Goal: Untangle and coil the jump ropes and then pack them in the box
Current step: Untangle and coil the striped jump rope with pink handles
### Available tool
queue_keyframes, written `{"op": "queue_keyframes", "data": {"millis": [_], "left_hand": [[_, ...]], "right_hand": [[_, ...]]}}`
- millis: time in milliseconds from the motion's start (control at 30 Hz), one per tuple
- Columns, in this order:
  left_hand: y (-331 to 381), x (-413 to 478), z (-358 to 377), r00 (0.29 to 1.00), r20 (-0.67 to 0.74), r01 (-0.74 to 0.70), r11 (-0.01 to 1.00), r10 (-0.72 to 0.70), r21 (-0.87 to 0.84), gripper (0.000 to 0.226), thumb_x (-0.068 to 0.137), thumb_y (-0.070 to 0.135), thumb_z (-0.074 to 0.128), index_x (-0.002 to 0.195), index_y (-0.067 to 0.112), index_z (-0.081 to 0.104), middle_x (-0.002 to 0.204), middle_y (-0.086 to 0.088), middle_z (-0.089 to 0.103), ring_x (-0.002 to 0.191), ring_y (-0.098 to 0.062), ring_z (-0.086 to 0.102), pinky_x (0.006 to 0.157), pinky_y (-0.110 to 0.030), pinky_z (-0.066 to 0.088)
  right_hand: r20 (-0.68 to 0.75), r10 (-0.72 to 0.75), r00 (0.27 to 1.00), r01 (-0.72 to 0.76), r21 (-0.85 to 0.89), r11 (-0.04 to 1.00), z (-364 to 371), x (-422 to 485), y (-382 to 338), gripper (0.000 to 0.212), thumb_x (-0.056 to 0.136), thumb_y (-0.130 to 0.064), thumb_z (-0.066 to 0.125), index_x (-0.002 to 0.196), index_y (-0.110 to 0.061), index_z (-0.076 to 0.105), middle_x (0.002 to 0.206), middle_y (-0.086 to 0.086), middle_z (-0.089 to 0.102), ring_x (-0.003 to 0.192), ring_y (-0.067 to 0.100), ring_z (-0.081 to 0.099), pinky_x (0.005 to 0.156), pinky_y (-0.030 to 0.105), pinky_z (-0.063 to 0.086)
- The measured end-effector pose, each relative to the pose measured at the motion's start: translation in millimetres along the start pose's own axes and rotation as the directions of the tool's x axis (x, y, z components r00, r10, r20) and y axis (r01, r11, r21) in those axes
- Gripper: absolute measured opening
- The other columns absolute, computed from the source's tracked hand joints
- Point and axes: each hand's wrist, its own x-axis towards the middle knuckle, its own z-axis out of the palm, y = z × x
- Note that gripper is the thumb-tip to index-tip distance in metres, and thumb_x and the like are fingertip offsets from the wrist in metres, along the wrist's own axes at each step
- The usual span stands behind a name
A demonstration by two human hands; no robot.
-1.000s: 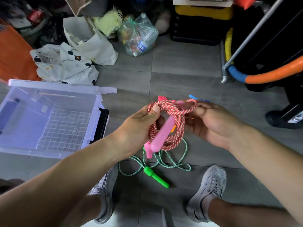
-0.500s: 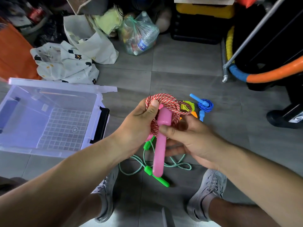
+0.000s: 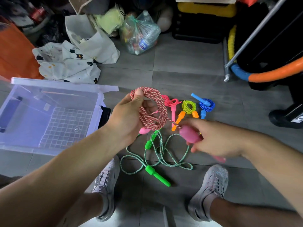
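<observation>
Red-and-white jump rope (image 3: 152,120) is held coiled in the left hand (image 3: 126,118), its pink handle (image 3: 188,134) gripped by the right hand (image 3: 216,140).

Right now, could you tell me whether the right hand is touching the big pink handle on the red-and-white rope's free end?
Touching. The head view shows the right hand gripping the pink handle, its fingers curled round it.

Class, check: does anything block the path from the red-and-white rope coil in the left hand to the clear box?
Nothing visible does. The coil in the left hand is just right of the box, whose top is open.
</observation>
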Motion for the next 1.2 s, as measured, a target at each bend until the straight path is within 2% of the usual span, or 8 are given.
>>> {"op": "queue_keyframes", "data": {"millis": [133, 233, 300, 633, 833, 933, 1067, 1200], "left_hand": [[1, -5, 5, 0.994, 0.108, 0.014, 1.0, -0.016, 0.021, 0.042, 0.108, 0.026, 0.038, 0.133, -0.006, 0.05, 0.103, -0.022, 0.068, 0.09, -0.033, 0.069, 0.082, -0.051, 0.059], [6, -5, 2, 0.992, 0.126, 0.013, 1.0, -0.01, -0.022, 0.045, 0.108, 0.027, 0.037, 0.137, -0.005, 0.048, 0.112, -0.025, 0.066, 0.093, -0.035, 0.071, 0.077, -0.052, 0.061], [8, -5, -1, 0.992, 0.124, -0.001, 1.0, 0.004, -0.025, 0.044, 0.108, 0.027, 0.035, 0.135, -0.004, 0.049, 0.112, -0.024, 0.068, 0.09, -0.035, 0.072, 0.075, -0.052, 0.061], [7, 1, -10, 0.973, 0.227, -0.023, 0.996, 0.041, -0.082, 0.056, 0.107, 0.03, 0.035, 0.072, 0.018, 0.076, 0.108, -0.019, 0.069, 0.053, -0.013, 0.054, 0.069, -0.034, 0.057], [3, -2, -3, 0.95, 0.305, 0.107, 0.989, -0.07, -0.105, 0.058, 0.107, 0.032, 0.034, 0.071, 0.017, 0.077, 0.099, -0.011, 0.071, 0.064, -0.012, 0.062, 0.072, -0.028, 0.055], [-3, -7, 3, 0.953, 0.282, 0.127, 0.991, -0.114, -0.031, 0.065, 0.108, 0.031, 0.032, 0.063, 0.016, 0.076, 0.086, -0.009, 0.069, 0.071, -0.019, 0.067, 0.071, -0.035, 0.058], [-13, -16, 10, 0.973, 0.177, 0.151, 0.989, -0.15, 0.012, 0.049, 0.106, 0.025, 0.04, 0.072, 0.009, 0.071, 0.074, -0.009, 0.071, 0.066, -0.025, 0.07, 0.058, -0.034, 0.06], [-16, -15, 12, 0.989, 0.053, 0.139, 0.99, -0.14, 0.026, 0.027, 0.104, 0.023, 0.049, 0.095, 0.002, 0.063, 0.083, -0.011, 0.072, 0.082, -0.031, 0.07, 0.083, -0.054, 0.06]], "right_hand": [[-0.063, 0.002, 0.998, -0.006, -0.064, 0.998, 0, 8, 4, 0.028, 0.09, -0.02, 0.057, 0.118, -0.026, 0.052, 0.095, -0.006, 0.053, 0.078, 0.011, 0.053, 0.068, 0.025, 0.044], [-0.03, 0.042, 0.999, -0.03, 0.331, 0.943, 9, 11, -1, 0.025, 0.086, -0.045, 0.06, 0.105, -0.029, 0.059, 0.086, -0.008, 0.056, 0.076, 0.011, 0.054, 0.081, 0.034, 0.047], [-0.199, 0.03, 0.979, 0.033, 0.308, 0.951, 10, 18, 1, 0.017, 0.098, -0.045, 0.051, 0.099, -0.031, 0.06, 0.086, -0.008, 0.062, 0.083, 0.015, 0.056, 0.087, 0.037, 0.046], [-0.404, 0.048, 0.913, 0.078, 0.291, 0.954, 0, 24, 2, 0.019, 0.101, -0.031, 0.054, 0.094, -0.017, 0.066, 0.077, 0.008, 0.062, 0.061, 0.014, 0.052, 0.055, 0.023, 0.041], [-0.595, 0.19, 0.781, 0.354, 0.672, 0.651, 3, 36, 0, 0.012, 0.102, -0.019, 0.056, 0.097, -0.016, 0.067, 0.08, -0.003, 0.068, 0.077, 0.024, 0.066, 0.074, 0.042, 0.062], [-0.614, 0.237, 0.753, 0.491, 0.764, 0.418, 0, 38, -5, 0.01, 0.1, -0.014, 0.058, 0.104, -0.013, 0.067, 0.099, 0.015, 0.065, 0.089, 0.027, 0.066, 0.079, 0.044, 0.06], [-0.619, 0.303, 0.724, 0.575, 0.785, 0.228, -2, 39, -12, 0.008, 0.099, -0.014, 0.059, 0.103, -0.01, 0.066, 0.077, 0.009, 0.068, 0.073, 0.022, 0.068, 0.073, 0.036, 0.057], [-0.589, 0.316, 0.744, 0.574, 0.805, 0.149, 3, 39, -16, 0.009, 0.098, -0.013, 0.058, 0.1, -0.012, 0.067, 0.076, 0.008, 0.067, 0.073, 0.021, 0.067, 0.07, 0.031, 0.056]]}}
